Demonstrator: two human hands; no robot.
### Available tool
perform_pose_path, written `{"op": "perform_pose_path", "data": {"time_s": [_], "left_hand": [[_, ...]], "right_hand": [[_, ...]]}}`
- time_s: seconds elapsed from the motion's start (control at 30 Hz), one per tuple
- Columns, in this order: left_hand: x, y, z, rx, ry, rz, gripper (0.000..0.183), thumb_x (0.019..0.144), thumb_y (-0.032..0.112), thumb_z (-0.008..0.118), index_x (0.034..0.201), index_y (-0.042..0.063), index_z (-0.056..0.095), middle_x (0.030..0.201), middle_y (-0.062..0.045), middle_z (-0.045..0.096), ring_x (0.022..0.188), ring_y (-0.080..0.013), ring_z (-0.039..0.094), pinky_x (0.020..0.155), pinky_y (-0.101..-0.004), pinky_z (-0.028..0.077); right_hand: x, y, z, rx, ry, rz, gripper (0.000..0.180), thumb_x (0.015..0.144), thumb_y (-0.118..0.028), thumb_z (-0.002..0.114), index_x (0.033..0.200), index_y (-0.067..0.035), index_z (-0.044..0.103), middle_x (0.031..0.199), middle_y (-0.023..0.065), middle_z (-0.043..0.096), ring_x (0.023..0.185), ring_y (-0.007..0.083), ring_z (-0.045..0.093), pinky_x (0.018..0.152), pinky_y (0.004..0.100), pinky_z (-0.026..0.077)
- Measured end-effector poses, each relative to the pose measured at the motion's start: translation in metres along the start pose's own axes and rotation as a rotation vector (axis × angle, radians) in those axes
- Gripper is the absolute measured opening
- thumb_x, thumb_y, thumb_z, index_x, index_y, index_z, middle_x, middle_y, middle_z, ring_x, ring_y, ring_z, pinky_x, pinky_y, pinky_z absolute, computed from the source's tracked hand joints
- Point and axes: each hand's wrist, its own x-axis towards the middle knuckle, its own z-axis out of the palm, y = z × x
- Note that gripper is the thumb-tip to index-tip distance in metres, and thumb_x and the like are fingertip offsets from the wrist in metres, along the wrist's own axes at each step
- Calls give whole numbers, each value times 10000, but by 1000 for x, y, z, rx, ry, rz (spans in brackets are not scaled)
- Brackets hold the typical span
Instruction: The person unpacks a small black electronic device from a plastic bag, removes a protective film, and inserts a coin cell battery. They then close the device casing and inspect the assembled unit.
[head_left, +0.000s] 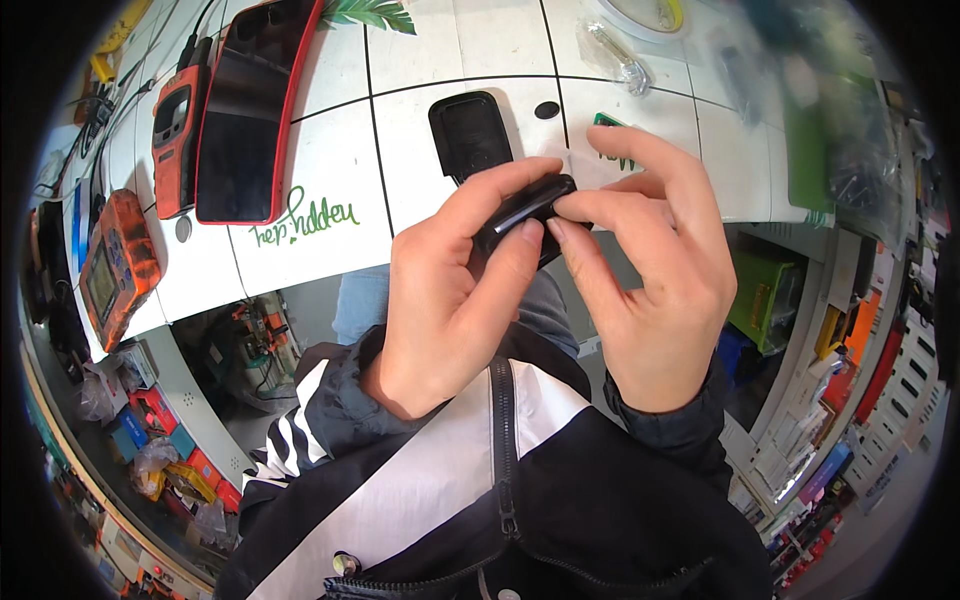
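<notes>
My left hand (457, 300) grips a small glossy black plastic casing (514, 214) above the table's front edge, thumb on its near face and index finger along the top. The thumb and index finger of my right hand (652, 255) pinch the casing's right end; the other fingers are spread. Fingers hide much of the casing. Just beyond my left hand, an open black plastic shell (469, 131) lies hollow side up on the table. A small black disc (547, 110) rests to its right. Past my right fingers shows the corner of a green piece (609, 120), mostly covered.
On the white table (420, 45), a phone in a red case (247, 112) lies beside an orange handheld device (178, 142). Another orange handheld device (120, 262) sits at the left edge. Farther back are a bagged metal key blade (619, 60) and a tape roll (652, 19).
</notes>
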Motion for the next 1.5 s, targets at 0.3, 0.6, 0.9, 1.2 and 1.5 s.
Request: {"op": "perform_pose_path", "data": {"time_s": [0.3,0.6,0.9,1.2,1.5], "left_hand": [[-4,-4,9,76,-25,-84,330,888,-8,504,1216,5,537,938,-55,637,701,-32,527,605,-178,442],[-11,-15,15,88,-55,-63,345,857,-12,540,1203,-5,541,965,-137,646,718,-96,590,651,-228,479],[-15,-14,17,-104,-148,-221,346,926,76,511,1261,-7,500,899,-43,609,584,-29,504,528,-173,456],[-14,-16,13,-242,-127,-241,333,920,73,512,1251,32,512,857,-22,599,576,-21,514,518,-164,456],[-13,-18,12,-217,-69,-221,356,922,73,512,1261,-30,482,850,-91,613,534,-70,520,560,-219,517]], "right_hand": [[-9,12,-8,114,-74,115,180,652,20,702,787,-35,598,1102,88,576,753,235,612,635,318,495],[-24,14,-7,191,-43,158,188,644,73,676,780,-8,576,1085,125,582,747,222,609,652,304,487],[-35,26,-10,332,26,189,184,665,72,678,802,-2,580,1035,120,609,810,190,580,742,275,458],[-39,28,-7,883,205,390,198,814,66,614,1004,46,562,927,113,624,859,151,585,791,265,454],[-43,30,-11,808,169,488,178,858,23,595,1031,61,593,933,154,640,763,164,621,729,271,511]]}}
